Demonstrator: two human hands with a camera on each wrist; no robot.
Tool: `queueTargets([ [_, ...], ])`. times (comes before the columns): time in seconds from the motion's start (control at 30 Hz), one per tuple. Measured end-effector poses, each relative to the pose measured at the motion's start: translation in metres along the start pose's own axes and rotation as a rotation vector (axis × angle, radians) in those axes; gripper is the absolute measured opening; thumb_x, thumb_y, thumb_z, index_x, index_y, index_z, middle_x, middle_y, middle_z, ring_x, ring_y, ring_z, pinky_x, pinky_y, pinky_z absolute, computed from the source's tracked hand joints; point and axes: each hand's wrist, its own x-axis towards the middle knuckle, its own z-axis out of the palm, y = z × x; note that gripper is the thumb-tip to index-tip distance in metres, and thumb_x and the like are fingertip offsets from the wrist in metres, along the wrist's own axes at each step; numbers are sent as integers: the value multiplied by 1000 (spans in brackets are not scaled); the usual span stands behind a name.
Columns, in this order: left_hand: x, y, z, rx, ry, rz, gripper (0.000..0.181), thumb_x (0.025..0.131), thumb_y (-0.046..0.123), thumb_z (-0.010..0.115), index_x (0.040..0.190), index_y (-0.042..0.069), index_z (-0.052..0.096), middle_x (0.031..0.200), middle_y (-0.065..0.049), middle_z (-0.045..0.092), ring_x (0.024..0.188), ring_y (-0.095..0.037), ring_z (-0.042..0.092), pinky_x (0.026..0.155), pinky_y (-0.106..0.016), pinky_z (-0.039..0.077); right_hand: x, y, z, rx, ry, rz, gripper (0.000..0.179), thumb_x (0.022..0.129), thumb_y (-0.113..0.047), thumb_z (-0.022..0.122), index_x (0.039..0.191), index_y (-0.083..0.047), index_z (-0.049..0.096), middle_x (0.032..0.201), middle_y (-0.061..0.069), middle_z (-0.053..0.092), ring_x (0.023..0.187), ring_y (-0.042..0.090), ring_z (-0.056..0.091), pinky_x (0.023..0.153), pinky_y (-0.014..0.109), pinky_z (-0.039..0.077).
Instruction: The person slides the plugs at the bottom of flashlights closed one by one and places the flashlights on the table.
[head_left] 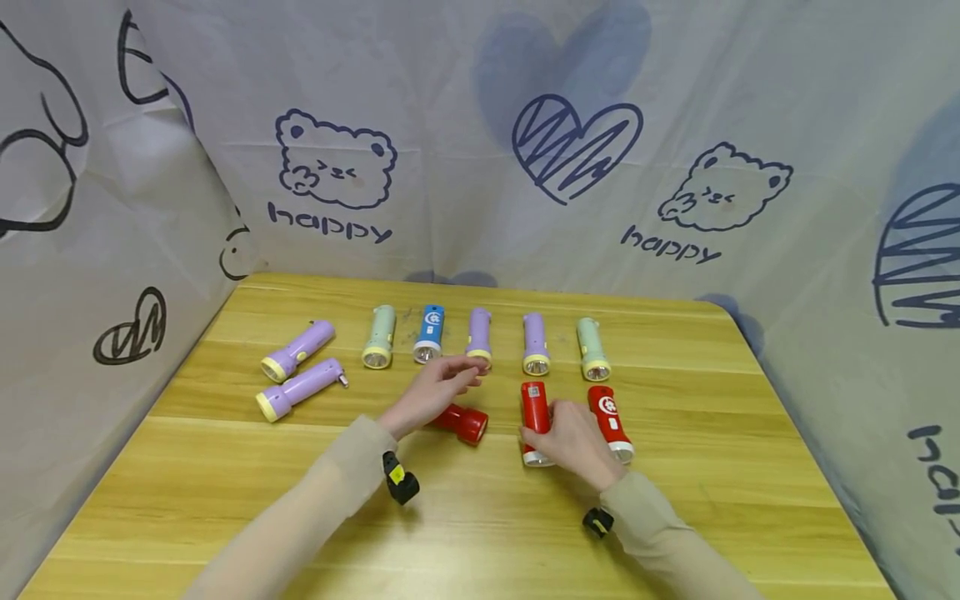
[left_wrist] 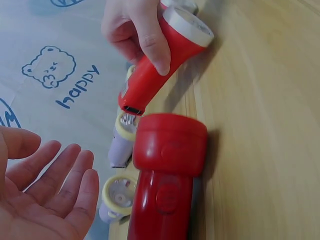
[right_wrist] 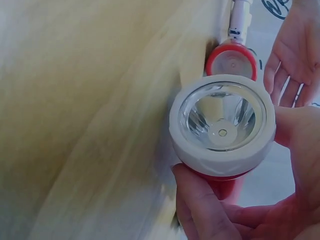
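My right hand (head_left: 573, 437) grips a red flashlight (head_left: 535, 406) with a white head, its fingers and thumb round the body; its lens faces the camera in the right wrist view. To its right lies another red flashlight (head_left: 607, 412) with a white emblem. My left hand (head_left: 435, 392) hovers with fingers extended and holds nothing. Below it lies an all-red flashlight (left_wrist: 167, 185), partly hidden by the hand in the head view. A purple flashlight (head_left: 479, 329) lies just beyond the left fingertips.
Along the back lie a green flashlight (head_left: 380, 333), a blue one (head_left: 430, 329), a purple one (head_left: 535, 342) and another green one (head_left: 591, 346). Two purple flashlights (head_left: 303, 346) lie at the left. A printed cloth (head_left: 450, 183) hangs behind the wooden table (head_left: 480, 533).
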Motion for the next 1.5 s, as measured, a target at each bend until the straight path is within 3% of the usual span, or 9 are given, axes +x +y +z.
queueTargets([
  [0.33,-3,-7,-6,180,59,36,34,106,19,50,135,4,62,135,-15,65,120,-31,65,106,-45,52,8,4,1,-71,-40,60,36,84,-35,75,69,-10,54,58,0,48,48,14,46,44,22,33],
  [0.53,-7,-9,-11,230,63,58,36,105,19,50,136,3,61,136,-16,65,122,-33,64,108,-48,50,10,6,0,-79,-59,68,39,85,-36,73,64,-11,52,54,-2,43,45,14,42,42,22,29],
  [0.93,-13,-13,-24,272,82,60,38,106,20,49,138,3,59,138,-16,64,126,-34,62,109,-50,49,11,9,-7,-154,-10,24,53,88,-46,72,55,-13,46,51,-3,37,45,14,40,42,23,27],
  [1.07,-18,-15,-30,317,100,73,38,106,20,49,138,3,59,140,-17,63,127,-36,60,109,-51,49,9,5,-10,-228,69,-11,57,88,-51,69,53,-14,43,50,-3,36,45,16,42,41,26,27],
  [1.23,-25,-17,-39,358,119,79,37,106,19,49,138,4,59,141,-18,61,127,-38,60,109,-52,49,6,-8,-15,-307,227,-102,50,89,-50,68,63,-12,49,57,0,45,48,19,47,41,29,30],
  [1.33,-28,-18,-44,370,130,85,37,106,18,48,139,3,58,141,-19,61,126,-38,61,108,-52,49,4,-21,-17,-299,289,-172,44,88,-48,71,77,-7,61,62,2,52,50,19,49,40,28,32],
  [1.4,-29,-20,-48,380,140,96,37,106,17,48,138,2,58,140,-20,62,125,-39,62,107,-52,50,4,-31,-17,-283,301,-230,43,87,-46,73,90,-3,66,67,4,57,53,19,52,40,28,35],
  [1.5,-33,-24,-53,405,162,106,37,105,15,48,138,1,58,140,-20,62,126,-38,61,107,-52,51,3,-47,-13,-243,265,-318,48,88,-43,75,109,0,68,83,9,69,67,23,64,50,32,49],
])
